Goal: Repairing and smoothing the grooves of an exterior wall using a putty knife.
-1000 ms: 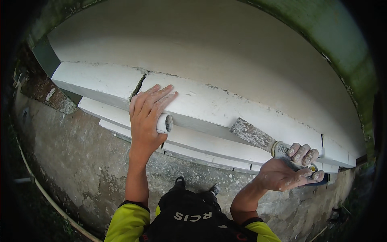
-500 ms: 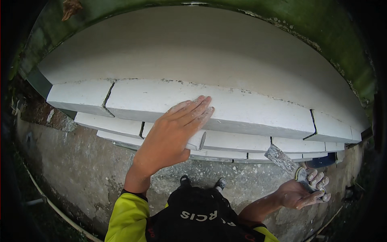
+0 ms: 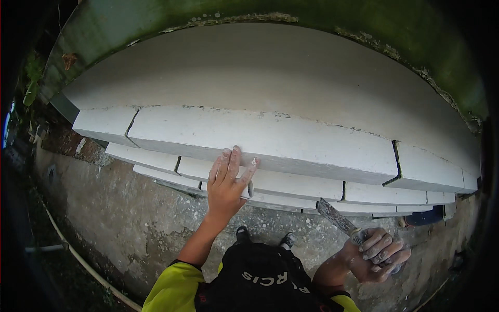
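A long white block ledge (image 3: 249,127) runs across in front of me, with dark joints between its segments. My left hand (image 3: 226,177) is at its front edge, fingers stretched and slightly spread, fingertips dusted white. They appear to rest on the front face. Beside that hand's thumb, partly hidden by it, shows the round end of a pale pipe (image 3: 250,189). To the lower right, my right hand (image 3: 373,255) is closed round the handle of a putty knife (image 3: 338,217). Its blade, smeared with white and grey, points up and left.
Lower white block courses (image 3: 296,184) step down under the ledge. A green, moss-stained wall edge (image 3: 332,15) curves behind the pale surface. Below lies stained concrete ground (image 3: 130,208); a dark blue container (image 3: 425,216) stands at right, a long pale pipe (image 3: 86,273) at lower left.
My left hand has slid from the ledge's top back toward me, onto its front edge. The fingers of my right hand have closed round the putty knife, which has shifted left and down.
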A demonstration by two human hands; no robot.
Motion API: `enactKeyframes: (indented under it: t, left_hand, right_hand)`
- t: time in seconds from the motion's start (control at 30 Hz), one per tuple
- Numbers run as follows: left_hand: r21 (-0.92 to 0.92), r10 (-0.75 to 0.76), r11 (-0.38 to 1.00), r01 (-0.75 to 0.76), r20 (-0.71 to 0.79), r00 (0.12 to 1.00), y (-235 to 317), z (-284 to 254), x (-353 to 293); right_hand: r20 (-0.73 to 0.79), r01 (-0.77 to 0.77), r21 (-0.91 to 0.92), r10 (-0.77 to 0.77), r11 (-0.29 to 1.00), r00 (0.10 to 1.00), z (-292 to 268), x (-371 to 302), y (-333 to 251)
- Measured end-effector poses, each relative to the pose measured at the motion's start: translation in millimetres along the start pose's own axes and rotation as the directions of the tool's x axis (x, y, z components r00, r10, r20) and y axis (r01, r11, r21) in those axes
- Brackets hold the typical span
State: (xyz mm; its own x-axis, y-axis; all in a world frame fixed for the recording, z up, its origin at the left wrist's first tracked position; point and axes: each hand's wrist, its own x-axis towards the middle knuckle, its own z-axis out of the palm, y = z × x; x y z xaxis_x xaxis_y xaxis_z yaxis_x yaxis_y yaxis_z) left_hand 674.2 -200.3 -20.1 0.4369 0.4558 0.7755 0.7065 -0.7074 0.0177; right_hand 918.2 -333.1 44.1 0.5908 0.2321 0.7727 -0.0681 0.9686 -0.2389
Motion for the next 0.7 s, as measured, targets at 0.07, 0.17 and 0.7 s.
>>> enactKeyframes:
  t: [0.07,0.17,0.7]
  left_hand:
    - [0.19,-0.385,0.91,0.369,0.058,0.921,-0.1,3.2,-18.4]
    - [0.096,-0.631,0.775,0.624,0.16,0.759,10.6,-9.2,-44.7]
    - [0.062,-0.916,0.392,0.918,0.122,0.383,92.4,-43.0,-188.2]
  right_hand:
    - [0.045,-0.066,0.064,0.063,0.996,0.997,4.1,-2.6,11.9]
    - [0.12,-0.168,0.199,0.146,0.966,0.982,20.9,-5.1,37.4]
    - [0.133,-0.294,-0.212,0.326,0.932,0.936,58.8,-34.7,96.6]
